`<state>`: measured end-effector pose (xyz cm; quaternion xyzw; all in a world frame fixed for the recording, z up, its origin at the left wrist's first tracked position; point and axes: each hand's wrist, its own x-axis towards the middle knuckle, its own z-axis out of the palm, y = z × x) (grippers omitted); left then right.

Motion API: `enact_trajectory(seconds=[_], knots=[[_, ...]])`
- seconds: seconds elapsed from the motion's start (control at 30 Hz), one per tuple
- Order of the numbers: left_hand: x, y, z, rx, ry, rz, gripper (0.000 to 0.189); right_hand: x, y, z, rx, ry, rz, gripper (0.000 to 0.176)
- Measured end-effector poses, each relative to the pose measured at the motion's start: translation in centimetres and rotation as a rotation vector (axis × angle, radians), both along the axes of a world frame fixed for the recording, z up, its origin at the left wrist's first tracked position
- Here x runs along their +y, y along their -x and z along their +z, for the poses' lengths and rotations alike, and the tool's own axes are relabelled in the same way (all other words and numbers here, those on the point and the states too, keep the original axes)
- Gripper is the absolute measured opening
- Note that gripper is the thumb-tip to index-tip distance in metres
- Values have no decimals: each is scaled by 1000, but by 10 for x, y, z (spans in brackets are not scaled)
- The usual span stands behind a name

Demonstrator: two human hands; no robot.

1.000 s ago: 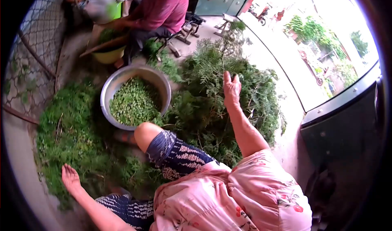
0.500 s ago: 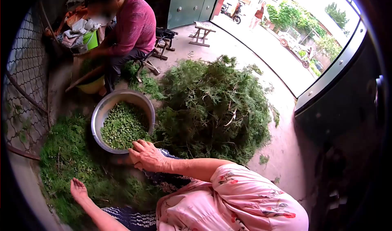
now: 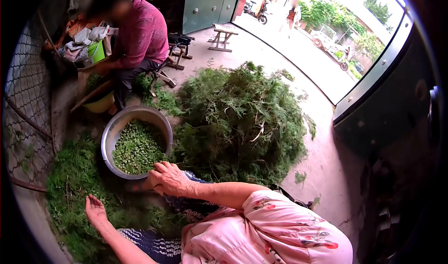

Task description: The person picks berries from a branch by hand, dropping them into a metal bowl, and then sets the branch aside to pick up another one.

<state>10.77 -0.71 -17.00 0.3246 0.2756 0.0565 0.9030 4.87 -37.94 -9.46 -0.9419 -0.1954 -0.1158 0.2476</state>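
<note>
My left hand (image 3: 96,210) hovers over loose green sprigs (image 3: 70,184) on the floor, palm turned inward, fingers loosely bent and apart, with nothing visible in it. My right hand (image 3: 170,179) is at the near rim of a wide metal basin (image 3: 108,145), above my knee. Its fingers are curled inward, and whatever they hold, if anything, is hidden. Many small round green cones or berries (image 3: 135,149) fill the bottom of the basin. A big heap of feathery green branches (image 3: 242,124) lies to the right of the basin.
Across from me a person in a pink top (image 3: 144,30) sits bent over a yellow container (image 3: 100,104). A small wooden stool (image 3: 222,38) stands near the open doorway. Wire mesh (image 3: 30,86) runs along the left. Another person (image 3: 292,17) is outside.
My left hand has moved slightly right and up. My right hand stays near the basin rim. The view has shifted a little, and the person outside has moved slightly.
</note>
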Motion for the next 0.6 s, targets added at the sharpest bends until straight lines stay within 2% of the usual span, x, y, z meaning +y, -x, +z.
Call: enact_trajectory(seconds=[0.13,0.2,0.33,0.4,0.47,0.53,0.6], knots=[[-33,-4,0,32,27,-66,14,1,7,-5,31,2,-12,42],[-48,-12,-7,66,54,-99,13,0,15,-4,77,6,-20,49],[-69,-24,-14,144,68,-138,13,-21,32,2,11,4,-114,54],[-66,-25,-18,127,58,-141,14,-35,29,5,51,-136,-108,55],[-61,-24,-22,112,42,-142,14,-39,28,9,4,-179,-119,51],[-61,-24,-21,58,13,-124,15,-44,25,22,45,-89,-110,49],[-66,-21,-19,72,-8,-89,15,-42,24,15,-50,-117,-125,45]])
